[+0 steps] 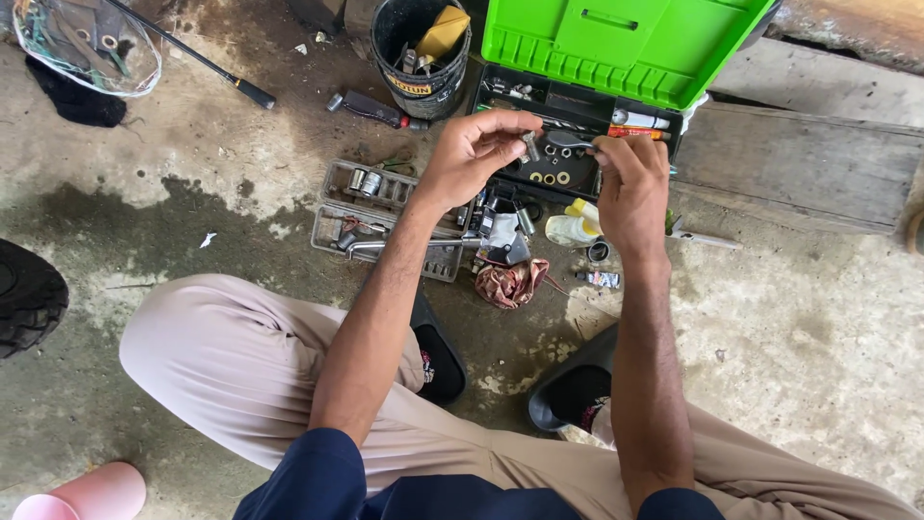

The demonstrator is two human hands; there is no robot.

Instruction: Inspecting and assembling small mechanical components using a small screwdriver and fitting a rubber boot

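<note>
I squat over a stained concrete floor. My left hand (474, 149) is raised in front of an open toolbox (577, 144) and pinches a small metal socket (530, 146) between thumb and fingertips. My right hand (630, 183) is closed around the handle of a slim metal tool (568, 141), whose tip points left toward the socket. The two hands are close together, just above the toolbox's black lower tray, which holds several sockets and bits. The toolbox's bright green lid (616, 43) stands open behind them.
A grey socket tray (385, 217) lies left of the toolbox. A black bucket (421, 53) of tools stands behind it. A reddish rag (512, 281), small bottles (570, 226), a black rod (192, 56), a tyre (27, 294), a pink stool (87, 496) and a wooden plank (799, 164) surround me.
</note>
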